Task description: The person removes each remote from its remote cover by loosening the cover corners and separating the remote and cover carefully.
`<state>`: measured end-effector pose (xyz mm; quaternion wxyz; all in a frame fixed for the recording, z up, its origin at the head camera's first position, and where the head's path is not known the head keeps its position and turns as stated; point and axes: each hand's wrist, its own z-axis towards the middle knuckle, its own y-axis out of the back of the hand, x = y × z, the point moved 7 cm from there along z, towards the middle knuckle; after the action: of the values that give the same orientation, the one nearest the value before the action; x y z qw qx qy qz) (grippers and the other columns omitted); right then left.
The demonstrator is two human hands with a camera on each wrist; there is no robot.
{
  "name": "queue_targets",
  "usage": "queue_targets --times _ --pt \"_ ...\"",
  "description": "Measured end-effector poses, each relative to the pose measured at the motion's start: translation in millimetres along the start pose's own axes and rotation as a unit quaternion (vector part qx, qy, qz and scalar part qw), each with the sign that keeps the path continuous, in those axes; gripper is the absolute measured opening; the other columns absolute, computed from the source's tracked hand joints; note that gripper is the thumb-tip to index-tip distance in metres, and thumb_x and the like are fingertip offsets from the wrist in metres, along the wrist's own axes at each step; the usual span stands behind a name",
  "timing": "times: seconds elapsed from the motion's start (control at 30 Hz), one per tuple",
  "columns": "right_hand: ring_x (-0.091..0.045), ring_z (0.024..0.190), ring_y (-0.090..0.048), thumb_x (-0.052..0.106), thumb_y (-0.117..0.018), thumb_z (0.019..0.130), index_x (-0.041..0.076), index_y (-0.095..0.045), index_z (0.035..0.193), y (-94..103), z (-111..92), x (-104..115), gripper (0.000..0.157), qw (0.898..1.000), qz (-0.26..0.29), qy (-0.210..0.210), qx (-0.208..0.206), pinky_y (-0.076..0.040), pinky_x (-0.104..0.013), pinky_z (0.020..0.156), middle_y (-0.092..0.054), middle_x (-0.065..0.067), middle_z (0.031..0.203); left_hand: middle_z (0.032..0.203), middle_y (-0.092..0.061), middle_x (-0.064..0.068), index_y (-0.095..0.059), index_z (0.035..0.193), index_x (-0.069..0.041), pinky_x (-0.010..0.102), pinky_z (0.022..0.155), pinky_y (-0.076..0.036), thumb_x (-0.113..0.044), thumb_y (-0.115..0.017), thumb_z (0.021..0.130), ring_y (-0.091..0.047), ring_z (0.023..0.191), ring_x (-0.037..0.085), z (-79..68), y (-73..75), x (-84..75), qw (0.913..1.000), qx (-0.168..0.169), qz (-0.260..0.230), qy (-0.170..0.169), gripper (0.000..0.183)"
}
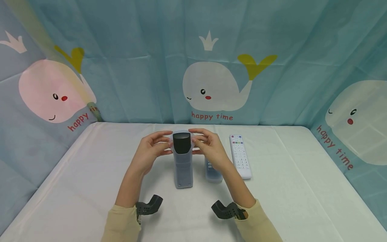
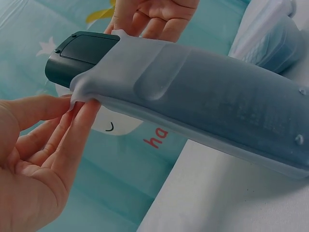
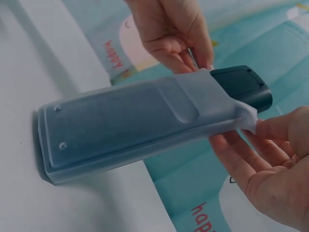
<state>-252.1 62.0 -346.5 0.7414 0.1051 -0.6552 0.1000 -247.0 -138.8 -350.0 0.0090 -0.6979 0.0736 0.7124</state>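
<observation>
A dark remote control (image 1: 182,143) sits inside a translucent silicone cover (image 1: 183,169), its black end bare at the top. The covered remote leans upright, its lower end on the white table. My left hand (image 1: 151,148) pinches the left edge of the cover's opening between thumb and fingers; in the left wrist view the thumb (image 2: 43,110) presses on a stretched flap. On the other side, my right hand (image 1: 211,148) pinches the opposite edge, and the right wrist view shows that cover lip (image 3: 248,116) pulled outward. The remote's button side faces away.
Right of the covered remote, partly behind my right hand, lies another remote in a bluish cover (image 1: 213,174). A white remote (image 1: 240,156) with small buttons lies farther right. The white table (image 1: 90,188) ends at a blue whale-print curtain (image 1: 136,84).
</observation>
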Motion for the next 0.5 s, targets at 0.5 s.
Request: queue_targets --times 0.5 --pt "-0.015 0.091 -0.071 0.005 -0.057 0.108 0.001 -0.06 0.144 0.0 -2.4 4.3 0.037 1.0 -0.011 -0.001 -0.003 -0.065 -0.044 0.088 -0.072 -0.022 0.122 0.114 -0.064 0.014 -0.057 0.147 0.003 0.036 0.093 -0.063 -0.006 -0.063 0.105 -0.072 0.095 0.01 -2.7 -1.1 -4.3 0.9991 0.031 0.025 -0.016 0.044"
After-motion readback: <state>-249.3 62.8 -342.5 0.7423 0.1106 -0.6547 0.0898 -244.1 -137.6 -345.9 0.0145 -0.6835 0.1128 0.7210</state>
